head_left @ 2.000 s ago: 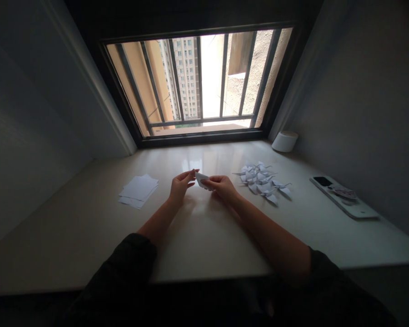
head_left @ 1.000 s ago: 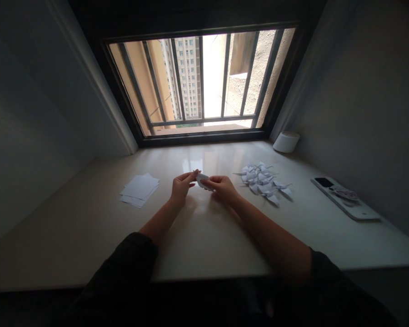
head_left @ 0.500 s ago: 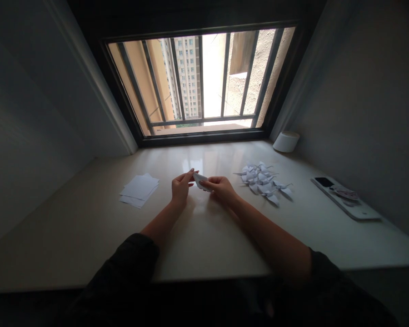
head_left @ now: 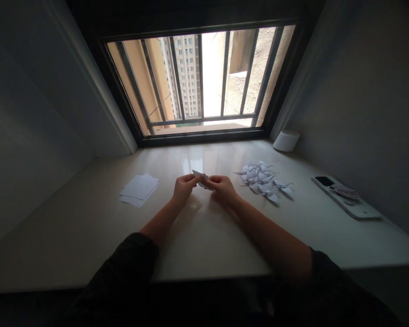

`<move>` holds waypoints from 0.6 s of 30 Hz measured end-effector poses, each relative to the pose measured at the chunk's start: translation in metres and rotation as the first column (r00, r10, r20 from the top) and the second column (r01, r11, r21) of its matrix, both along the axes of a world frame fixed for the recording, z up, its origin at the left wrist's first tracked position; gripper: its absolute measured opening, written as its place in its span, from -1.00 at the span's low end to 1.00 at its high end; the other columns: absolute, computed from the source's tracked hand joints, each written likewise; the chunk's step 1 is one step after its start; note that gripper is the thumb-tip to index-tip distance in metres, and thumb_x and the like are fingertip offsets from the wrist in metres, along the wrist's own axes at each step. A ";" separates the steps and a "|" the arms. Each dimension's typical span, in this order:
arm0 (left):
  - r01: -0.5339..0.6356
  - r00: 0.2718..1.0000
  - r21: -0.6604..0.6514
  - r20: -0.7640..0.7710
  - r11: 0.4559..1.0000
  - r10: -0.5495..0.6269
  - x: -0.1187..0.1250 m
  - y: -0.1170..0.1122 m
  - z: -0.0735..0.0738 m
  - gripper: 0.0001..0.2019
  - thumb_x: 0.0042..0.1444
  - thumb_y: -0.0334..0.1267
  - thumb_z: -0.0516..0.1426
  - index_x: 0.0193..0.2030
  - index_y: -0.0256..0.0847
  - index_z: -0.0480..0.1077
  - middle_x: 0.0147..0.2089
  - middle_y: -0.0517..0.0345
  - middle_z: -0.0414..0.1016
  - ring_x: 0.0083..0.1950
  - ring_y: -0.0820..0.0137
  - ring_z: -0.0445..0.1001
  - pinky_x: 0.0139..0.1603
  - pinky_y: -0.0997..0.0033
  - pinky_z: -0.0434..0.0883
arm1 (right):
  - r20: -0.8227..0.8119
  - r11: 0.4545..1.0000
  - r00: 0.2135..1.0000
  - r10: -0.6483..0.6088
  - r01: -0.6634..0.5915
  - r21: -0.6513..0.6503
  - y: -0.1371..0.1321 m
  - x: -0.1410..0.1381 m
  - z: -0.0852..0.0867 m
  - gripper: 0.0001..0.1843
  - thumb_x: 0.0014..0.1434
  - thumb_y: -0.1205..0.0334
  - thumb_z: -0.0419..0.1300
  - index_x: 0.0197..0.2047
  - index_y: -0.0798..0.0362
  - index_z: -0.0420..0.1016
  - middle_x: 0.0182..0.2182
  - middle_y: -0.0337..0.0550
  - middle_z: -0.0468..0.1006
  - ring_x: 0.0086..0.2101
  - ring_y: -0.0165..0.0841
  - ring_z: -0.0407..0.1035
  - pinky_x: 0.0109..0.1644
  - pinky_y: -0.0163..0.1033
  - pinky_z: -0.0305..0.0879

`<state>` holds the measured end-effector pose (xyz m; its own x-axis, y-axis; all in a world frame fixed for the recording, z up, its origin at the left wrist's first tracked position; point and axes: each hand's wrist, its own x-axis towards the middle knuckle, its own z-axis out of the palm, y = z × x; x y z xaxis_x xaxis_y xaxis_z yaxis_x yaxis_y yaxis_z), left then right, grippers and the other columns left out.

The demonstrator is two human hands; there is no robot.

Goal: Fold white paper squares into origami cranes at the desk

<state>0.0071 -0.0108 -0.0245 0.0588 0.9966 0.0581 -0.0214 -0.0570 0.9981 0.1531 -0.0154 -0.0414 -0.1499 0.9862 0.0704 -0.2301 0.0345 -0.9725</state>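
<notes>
Between my two hands is a small folded white paper (head_left: 198,174), its pointed tip sticking out at the upper left. My left hand (head_left: 184,187) pinches it from the left, the thumb lying across its face. From the right, my right hand (head_left: 222,187) grips the lower right part, so fingers hide much of the folds. Several folded paper cranes (head_left: 261,179) lie in a cluster to the right of my right hand. To the left of my left hand rests a loose stack of white paper sheets (head_left: 139,188).
A phone (head_left: 347,200) lies at the right with a round attachment on its back. In the far right corner, by the wall, stands a white tapered object (head_left: 286,141). Behind the pale sill (head_left: 204,245) is a barred window (head_left: 202,81).
My left hand has shifted a little right, its thumb moving from the paper's upper tip to its middle, close to my right thumb. The tip now shows uncovered.
</notes>
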 end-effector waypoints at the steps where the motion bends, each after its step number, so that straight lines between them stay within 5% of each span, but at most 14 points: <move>1: -0.012 1.000 -0.001 0.008 1.000 0.012 0.000 0.000 0.000 -0.70 -0.17 -0.01 0.28 -0.39 -0.21 0.56 -0.40 0.09 0.54 -0.33 0.38 0.42 -0.27 0.40 0.27 | 0.004 1.000 1.000 0.003 -0.003 0.010 0.000 0.000 0.001 -0.68 -0.17 -0.01 0.36 -0.51 0.11 0.56 -0.55 -0.17 0.54 -0.48 -0.39 0.37 -0.33 -0.27 0.21; 18: -0.115 0.985 -0.099 0.115 0.988 0.126 -0.001 0.000 0.004 -0.61 -0.17 0.05 0.25 -0.32 -0.24 0.57 -0.30 -0.01 0.56 -0.24 0.29 0.45 -0.24 0.37 0.29 | 0.022 1.000 1.000 0.017 -0.018 0.025 0.001 -0.002 -0.002 -0.69 -0.18 0.01 0.37 -0.50 0.10 0.57 -0.56 -0.18 0.54 -0.49 -0.39 0.36 -0.33 -0.26 0.21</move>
